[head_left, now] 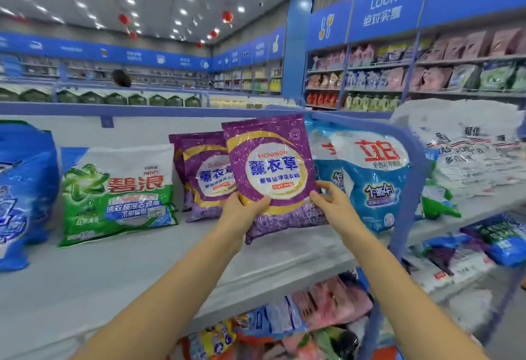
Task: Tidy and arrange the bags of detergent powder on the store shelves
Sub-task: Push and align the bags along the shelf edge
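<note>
**Purple bag held up at the shelf**

The shelf [128, 268] has lots of bare room at the front, in the lower left of the frame. Its front edge runs across the bottom, under the two arms. At the right end a blue rail [410, 160] curves up and closes off the shelf.

The purple bag [270, 172] is in the middle of the frame, held up and tipped a little to the left. The left hand [242, 211] grips its lower left corner, with the thumb pressed on the front. The right hand [330, 200] holds its lower right edge, with the fingers [330, 186] curled onto the bag. I cannot tell if the bag's bottom touches the shelf.

Just behind it, to the left, stands a second purple bag [203, 177]. Left of that a green bag [119, 191] leans back, and a big blue bag [20, 189] stands at the left edge of the frame. Right of the held bag, blue-and-white bags [373, 177] stand close against the rail, so there is little room on that side.

Past the rail, at the right of the frame, white bags [469, 146] lie in a pile. Under the shelf, at the bottom of the frame, mixed bags [327, 305] lie jumbled together. Wall shelves [427, 75] at the upper right are full of packs.
</note>
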Available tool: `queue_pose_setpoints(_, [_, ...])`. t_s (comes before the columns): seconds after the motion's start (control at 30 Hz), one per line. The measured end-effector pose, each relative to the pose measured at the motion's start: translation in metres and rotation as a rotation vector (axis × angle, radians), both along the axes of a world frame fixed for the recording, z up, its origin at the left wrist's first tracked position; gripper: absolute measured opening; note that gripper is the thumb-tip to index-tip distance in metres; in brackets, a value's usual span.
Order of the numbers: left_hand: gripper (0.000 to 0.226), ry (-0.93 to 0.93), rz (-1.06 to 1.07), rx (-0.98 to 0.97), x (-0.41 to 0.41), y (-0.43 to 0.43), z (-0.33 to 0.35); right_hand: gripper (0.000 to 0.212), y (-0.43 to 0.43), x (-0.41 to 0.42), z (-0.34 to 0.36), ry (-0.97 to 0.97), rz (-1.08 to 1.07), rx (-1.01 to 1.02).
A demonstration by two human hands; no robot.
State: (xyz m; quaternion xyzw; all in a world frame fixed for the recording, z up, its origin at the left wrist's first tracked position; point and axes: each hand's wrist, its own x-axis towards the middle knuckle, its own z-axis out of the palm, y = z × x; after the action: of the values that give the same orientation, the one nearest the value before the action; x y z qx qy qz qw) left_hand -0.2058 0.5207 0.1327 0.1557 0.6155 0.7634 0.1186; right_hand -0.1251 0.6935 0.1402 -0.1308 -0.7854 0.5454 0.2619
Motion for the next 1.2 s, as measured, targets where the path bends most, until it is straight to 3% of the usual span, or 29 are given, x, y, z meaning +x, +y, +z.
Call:
queue_pose_setpoints(0.2, [0.028,-0.117,0.196,-0.043,-0.026,0.071,-0.017,0.038,0.061,-0.037,-0.016,-0.097,0.054,0.095])
queue_pose_setpoints(0.4, [0.054,-0.109,0.285,-0.100,-0.040,0.103,-0.035,0.058,0.055,-0.064,-0.034,-0.091,0.084,0.164])
queue_pose_setpoints(0.5, [0.054,-0.135,0.315,-0.109,-0.041,0.105,-0.034,0.064,0.053,-0.063,-0.041,-0.094,0.053,0.208])
queue_pose_setpoints(0.73, [0.064,-0.083,0.329,-0.106,-0.041,0.102,-0.032,0.059,0.058,-0.062,-0.053,-0.023,0.052,0.294])
queue_pose_setpoints(1.0, [0.079,-0.056,0.206,-0.126,-0.042,0.103,-0.028,0.056,0.052,-0.041,-0.041,0.114,0.062,0.408])
queue_pose_setpoints(1.1, [0.091,-0.074,0.251,-0.090,-0.036,0.100,-0.024,0.051,0.047,-0.020,-0.033,0.149,0.084,0.442])
queue_pose_setpoints(1.2, [0.084,-0.050,0.343,-0.097,-0.026,0.092,-0.015,0.044,0.040,0.007,-0.018,0.238,0.087,0.446])
